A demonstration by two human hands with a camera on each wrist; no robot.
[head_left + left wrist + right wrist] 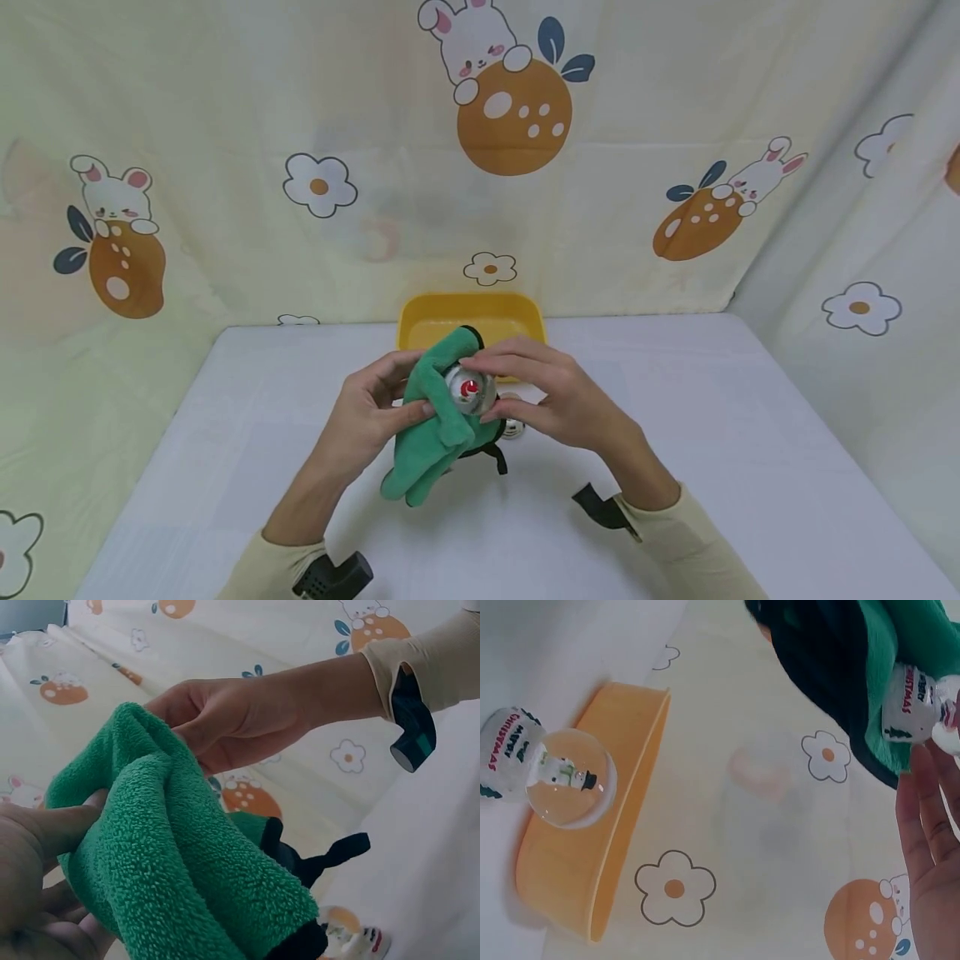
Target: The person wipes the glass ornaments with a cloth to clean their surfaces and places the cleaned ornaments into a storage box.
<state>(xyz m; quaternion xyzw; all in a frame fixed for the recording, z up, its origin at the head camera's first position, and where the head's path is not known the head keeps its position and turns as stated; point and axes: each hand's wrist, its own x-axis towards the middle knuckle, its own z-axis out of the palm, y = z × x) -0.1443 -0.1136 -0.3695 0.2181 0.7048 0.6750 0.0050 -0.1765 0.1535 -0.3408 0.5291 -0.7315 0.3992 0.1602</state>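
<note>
A green terry cloth (420,454) with black edging and a black strap is draped around a small snow globe (470,390) with a red figure inside. My left hand (372,398) grips the cloth, thumb in front. From the other side my right hand (558,392) holds the globe between thumb and fingers. In the right wrist view the held globe's white "Merry Christmas" base (909,705) lies against the cloth. In the left wrist view the folded cloth (157,847) hides the globe.
Behind the hands, a yellow tray (471,302) stands at the table's back edge. A second snow globe (571,778) with a snowman stands in front of it, mostly hidden in the head view. A curtain printed with rabbits and flowers (322,185) surrounds the white table (675,400).
</note>
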